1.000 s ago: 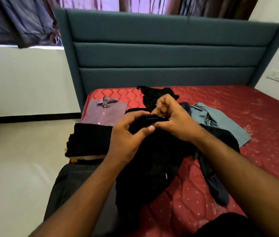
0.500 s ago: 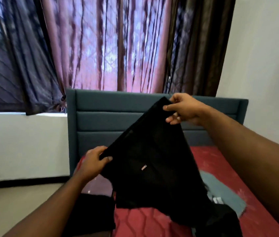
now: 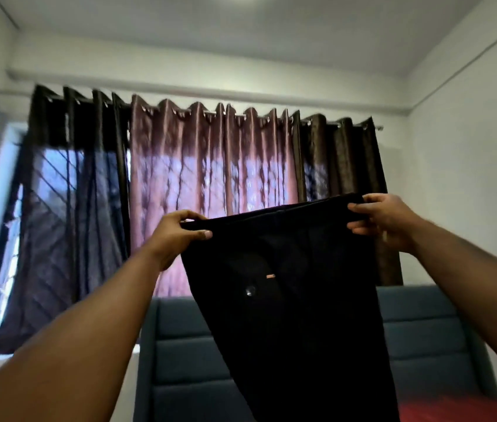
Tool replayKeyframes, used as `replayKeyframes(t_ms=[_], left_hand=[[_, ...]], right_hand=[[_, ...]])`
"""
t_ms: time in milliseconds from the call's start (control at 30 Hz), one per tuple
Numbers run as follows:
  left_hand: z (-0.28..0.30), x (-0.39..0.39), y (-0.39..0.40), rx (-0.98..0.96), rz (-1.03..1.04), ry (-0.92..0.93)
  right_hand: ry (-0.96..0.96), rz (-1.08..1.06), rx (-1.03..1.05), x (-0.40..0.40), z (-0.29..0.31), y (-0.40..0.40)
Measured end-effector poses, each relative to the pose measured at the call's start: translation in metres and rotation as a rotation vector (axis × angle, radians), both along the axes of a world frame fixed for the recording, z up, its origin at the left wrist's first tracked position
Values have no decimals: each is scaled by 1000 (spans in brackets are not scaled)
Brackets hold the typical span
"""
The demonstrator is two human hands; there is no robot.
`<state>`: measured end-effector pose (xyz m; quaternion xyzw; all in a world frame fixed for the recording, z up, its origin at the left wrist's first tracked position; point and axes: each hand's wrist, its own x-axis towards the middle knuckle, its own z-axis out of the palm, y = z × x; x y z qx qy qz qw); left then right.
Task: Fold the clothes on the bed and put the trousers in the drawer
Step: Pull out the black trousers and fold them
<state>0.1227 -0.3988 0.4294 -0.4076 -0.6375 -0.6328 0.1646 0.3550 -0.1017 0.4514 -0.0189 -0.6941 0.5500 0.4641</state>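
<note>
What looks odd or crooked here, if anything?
Only small things. The trousers hang askew: the right hand holds its end of the waistband higher than the left hand does. The dark curtain at the left is pulled slantwise across the window. Nothing looks damaged.

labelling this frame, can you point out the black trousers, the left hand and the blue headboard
black trousers (image 3: 289, 300): head view, on the hanging cloth below the waistband.
left hand (image 3: 177, 236): head view, on the back of the hand gripping the waistband.
blue headboard (image 3: 186, 360): head view, on a padded panel left of the trousers.
</note>
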Motion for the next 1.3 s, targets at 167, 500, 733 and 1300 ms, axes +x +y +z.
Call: replayKeyframes(t_ms=[167,500,733,1300], left_hand=[[83,58,-51,67,-248,-62],[93,45,-34,-711,397,175],[109,31,20,-3,452,103],[-270,46,32,252,-293,-880]], right_hand=[[36,136,-91,64,53,-33],[-348,46,-193,45,39,-10],[218,57,-92,-9,41,26],[-251,-23,-582,42,-289,9]])
